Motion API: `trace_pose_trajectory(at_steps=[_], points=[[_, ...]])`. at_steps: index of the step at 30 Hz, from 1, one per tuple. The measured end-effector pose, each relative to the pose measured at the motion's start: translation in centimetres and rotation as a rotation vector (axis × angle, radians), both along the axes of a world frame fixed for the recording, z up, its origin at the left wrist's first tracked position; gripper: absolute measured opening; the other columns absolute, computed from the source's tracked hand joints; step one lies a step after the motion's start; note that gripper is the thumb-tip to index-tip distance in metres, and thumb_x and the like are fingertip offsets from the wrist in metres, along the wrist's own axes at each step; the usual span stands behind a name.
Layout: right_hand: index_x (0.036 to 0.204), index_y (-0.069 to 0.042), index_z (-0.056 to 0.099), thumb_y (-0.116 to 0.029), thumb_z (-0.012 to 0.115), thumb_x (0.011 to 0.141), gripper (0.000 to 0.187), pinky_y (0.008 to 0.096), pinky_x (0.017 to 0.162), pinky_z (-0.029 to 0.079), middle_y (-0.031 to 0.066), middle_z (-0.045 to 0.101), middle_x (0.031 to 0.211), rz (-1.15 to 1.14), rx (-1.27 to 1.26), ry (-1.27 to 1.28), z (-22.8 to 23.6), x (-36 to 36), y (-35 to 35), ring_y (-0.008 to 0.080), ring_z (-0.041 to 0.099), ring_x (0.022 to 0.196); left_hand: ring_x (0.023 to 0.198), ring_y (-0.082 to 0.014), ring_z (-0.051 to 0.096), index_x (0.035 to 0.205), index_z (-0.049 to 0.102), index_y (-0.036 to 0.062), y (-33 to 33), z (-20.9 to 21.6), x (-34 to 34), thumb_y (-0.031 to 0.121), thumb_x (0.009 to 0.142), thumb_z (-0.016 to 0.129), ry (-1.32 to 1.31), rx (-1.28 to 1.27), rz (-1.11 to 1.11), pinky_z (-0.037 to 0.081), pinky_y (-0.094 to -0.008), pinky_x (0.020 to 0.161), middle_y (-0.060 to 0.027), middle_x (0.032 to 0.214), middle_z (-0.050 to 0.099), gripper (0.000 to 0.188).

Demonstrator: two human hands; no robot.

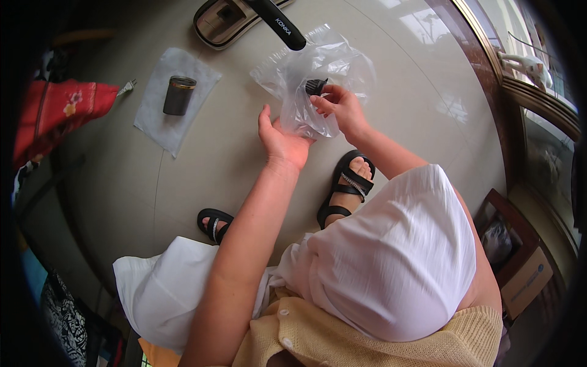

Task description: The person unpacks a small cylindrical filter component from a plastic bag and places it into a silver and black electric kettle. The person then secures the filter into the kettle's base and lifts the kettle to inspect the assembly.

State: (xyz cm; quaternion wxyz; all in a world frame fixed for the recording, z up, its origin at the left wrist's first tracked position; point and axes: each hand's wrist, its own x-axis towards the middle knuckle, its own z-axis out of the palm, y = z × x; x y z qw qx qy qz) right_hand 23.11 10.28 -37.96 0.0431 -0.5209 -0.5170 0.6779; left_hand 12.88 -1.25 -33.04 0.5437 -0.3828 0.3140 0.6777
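We list: small black ribbed piece [315, 87], upper centre of frame, pinched in the right hand's [346, 111] fingers against a clear plastic bag [342, 61]; left hand [284, 145] beneath, finger state we cannot tell; black handle [281, 25], top centre, white-lettered.

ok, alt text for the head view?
A person's right hand holds a small black ribbed piece at a clear plastic bag, left hand at its near edge. A dark cylindrical container sits on a white sheet nearby.

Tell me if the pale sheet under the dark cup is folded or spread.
Spread: the pale sheet lies flat on the floor, outer corners showing, with the dark cup on it.
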Motion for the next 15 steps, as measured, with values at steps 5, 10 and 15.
trace_pose_trajectory(at_steps=[5,10,15], points=[[0.105,0.0,0.067,-0.026,0.076,0.079,0.038,0.0306,0.069,0.051,0.007,0.066,0.08,0.051,0.171,-0.081,-0.1,-0.4,-2.1,0.0153,0.062,0.072,0.115,-0.0226,0.055,0.116,0.059,0.0068,0.1,-3.4,1.2,0.036,0.093,0.047,0.099,0.155,-0.078,0.042,-0.0397,0.102,-0.0068,0.12,0.062,0.038],[0.098,-0.003,0.068,-0.019,0.074,0.074,0.029,0.0394,0.078,0.051,0.0119,0.067,0.091,0.349,0.666,-0.174,2.3,0.5,-3.0,0.0287,0.062,0.086,0.109,-0.0208,0.06,0.116,0.06,0.0085,1.4,-4.2,1.4,0.035,0.096,0.052,0.03,0.048,-0.194,0.048,-0.0391,0.096,-0.0046,0.116,0.065,0.035],[0.093,-0.005,0.062,-0.009,0.068,0.078,0.016,0.0384,0.076,0.05,0.0101,0.062,0.087,0.314,0.721,-0.037,6.6,0.5,-1.2,0.0288,0.061,0.092,0.105,-0.0235,0.063,0.118,0.06,0.0074,1.0,-5.0,1.3,0.032,0.096,0.057,0.139,0.189,-0.169,0.049,-0.0403,0.096,-0.0062,0.114,0.067,0.033]])
